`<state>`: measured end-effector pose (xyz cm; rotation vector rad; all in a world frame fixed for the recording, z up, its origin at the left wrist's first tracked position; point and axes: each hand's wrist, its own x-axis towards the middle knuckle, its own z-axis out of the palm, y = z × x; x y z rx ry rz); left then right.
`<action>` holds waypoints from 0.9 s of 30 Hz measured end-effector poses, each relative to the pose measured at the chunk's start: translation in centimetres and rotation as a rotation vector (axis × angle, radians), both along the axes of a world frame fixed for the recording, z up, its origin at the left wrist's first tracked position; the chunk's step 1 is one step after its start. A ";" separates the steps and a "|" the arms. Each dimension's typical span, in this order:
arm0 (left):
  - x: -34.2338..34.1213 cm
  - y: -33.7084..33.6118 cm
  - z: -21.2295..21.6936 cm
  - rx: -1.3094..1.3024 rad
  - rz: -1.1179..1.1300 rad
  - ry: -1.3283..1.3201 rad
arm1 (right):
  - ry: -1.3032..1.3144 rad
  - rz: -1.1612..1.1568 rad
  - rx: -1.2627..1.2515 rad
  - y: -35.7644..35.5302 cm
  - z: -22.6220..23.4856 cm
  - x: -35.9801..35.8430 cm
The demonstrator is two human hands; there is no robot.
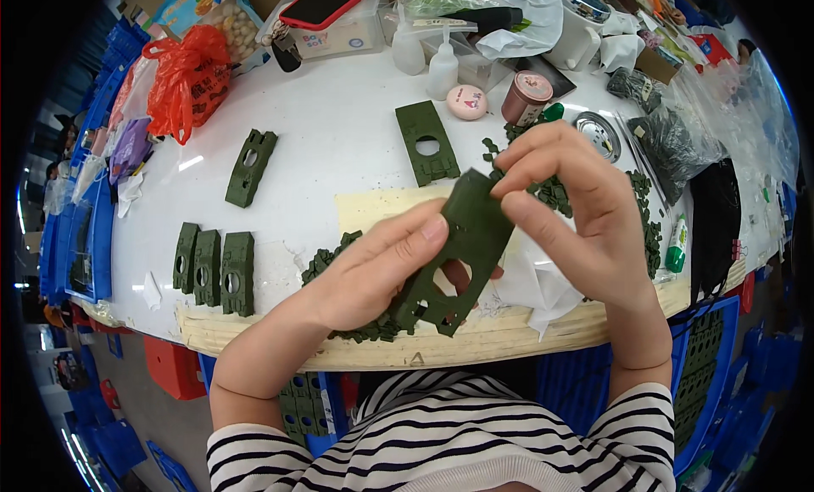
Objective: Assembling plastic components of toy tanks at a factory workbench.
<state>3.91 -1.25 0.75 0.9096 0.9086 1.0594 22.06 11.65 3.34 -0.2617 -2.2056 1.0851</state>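
Observation:
A dark green plastic model vehicle hull (476, 229) with a large round hole is held tilted over the table's front part. My left hand (373, 259) is closed around its left side, thumb on top. At the hull's far end, my right hand (581, 208) has its thumb and index finger brought together in a pinch; whatever lies between the fingertips is too small to make out. Just beyond lies another green hull (417, 127) on the white table. Small green parts are heaped near my left wrist (326, 263) and behind my right hand (555, 195).
Several green hulls (237, 276) stand at the left, with a single hull (251, 165) farther back. White squeeze bottles (443, 72), a round pink box (466, 102) and a pink tin (526, 97) are at the back. A glue bottle (677, 244) lies right; crumpled white paper (543, 288) is nearer.

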 end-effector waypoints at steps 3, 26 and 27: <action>-1.1 0.6 0.7 0.072 0.158 -0.041 | 0.049 -0.151 0.059 -0.2 0.0 0.5; -2.4 1.3 -0.3 0.259 0.462 -0.201 | -0.357 0.275 0.136 -7.8 -6.8 -2.8; -2.5 1.4 -0.4 0.256 0.458 -0.204 | -0.331 0.266 0.127 -7.7 -6.6 -2.8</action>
